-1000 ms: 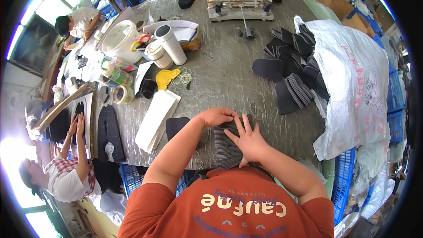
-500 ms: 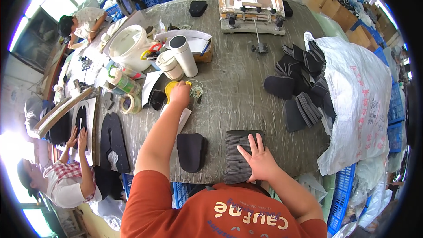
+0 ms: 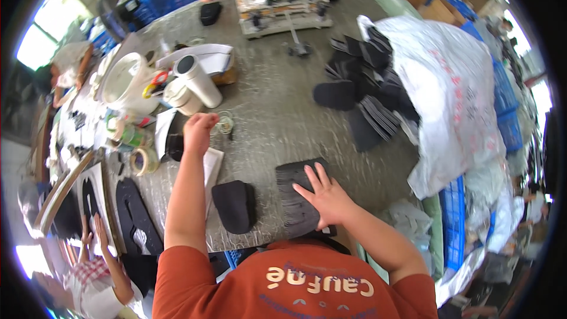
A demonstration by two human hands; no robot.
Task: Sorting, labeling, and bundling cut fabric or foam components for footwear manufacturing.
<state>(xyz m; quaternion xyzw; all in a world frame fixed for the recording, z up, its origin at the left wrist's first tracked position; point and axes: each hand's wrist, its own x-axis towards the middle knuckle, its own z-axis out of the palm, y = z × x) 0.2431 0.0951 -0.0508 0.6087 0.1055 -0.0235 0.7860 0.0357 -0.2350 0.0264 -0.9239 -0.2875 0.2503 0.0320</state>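
My left hand (image 3: 199, 133) is closed on the table beside several thin pale-green rubber bands (image 3: 224, 123). Whatever its curled fingers hold is hidden. Its nearest neighbours are a dark cup-like thing (image 3: 175, 146) and a folded white paper (image 3: 214, 165). With fingers spread, my right hand (image 3: 326, 199) lies on the right side of a row of dark grey pads (image 3: 293, 198) packed edge to edge at the table's near side. Between my forearms rests a black, round-ended stack of pads (image 3: 234, 205).
A white sack (image 3: 449, 100) spills dark pads (image 3: 378, 119) on the right. To the left stand a white bucket (image 3: 127, 85), a white tumbler (image 3: 201, 85) and tape rolls (image 3: 144, 160). A wooden-framed press (image 3: 280, 6) sits at the far side. Co-workers' hands (image 3: 94, 230) work at left.
The whole view has shifted, so the table things sit further left. The yellow round thing under my left hand no longer shows. A co-worker's arm has appeared by the far black pad.
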